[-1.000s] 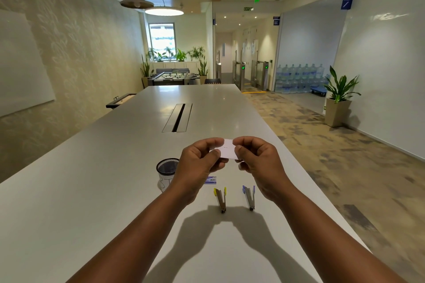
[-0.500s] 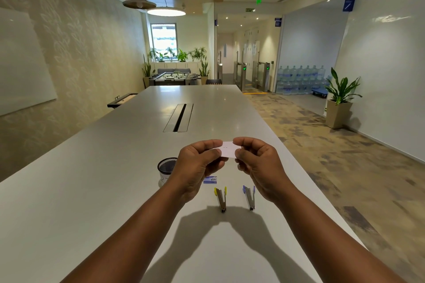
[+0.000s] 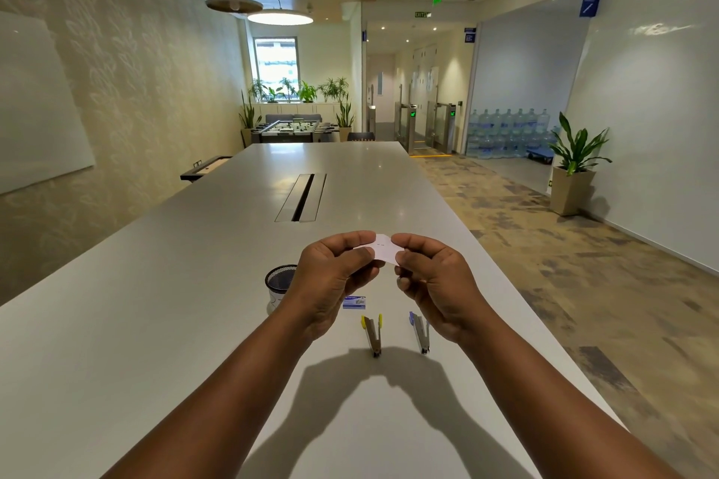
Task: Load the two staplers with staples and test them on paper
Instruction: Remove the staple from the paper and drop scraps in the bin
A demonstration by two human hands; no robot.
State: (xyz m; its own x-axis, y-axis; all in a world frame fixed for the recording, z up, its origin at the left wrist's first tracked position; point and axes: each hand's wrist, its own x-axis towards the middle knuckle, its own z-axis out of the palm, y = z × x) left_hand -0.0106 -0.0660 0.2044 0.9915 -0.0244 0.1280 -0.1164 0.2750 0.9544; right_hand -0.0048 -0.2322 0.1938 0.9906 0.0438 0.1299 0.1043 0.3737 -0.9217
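A small white piece of paper [image 3: 382,248] with small dark staple marks is held up above the table, pinched on its left by my left hand [image 3: 331,276] and on its right by my right hand [image 3: 435,278]. Below the hands, two small staplers lie side by side on the white table [image 3: 155,303]: one with yellow ends [image 3: 372,334] and one with blue ends [image 3: 421,331], partly hidden by my right hand. A small blue and white staple box [image 3: 354,302] lies just beyond the yellow stapler.
A black mesh cup [image 3: 279,284] stands on the table left of my left hand. A cable slot [image 3: 301,197] runs down the table's middle. The table's right edge drops to a carpeted floor; a potted plant [image 3: 575,163] stands by the right wall.
Both hands keep pinching the paper in nearly the same place; they have turned it slightly so that its face with the staple marks shows more.
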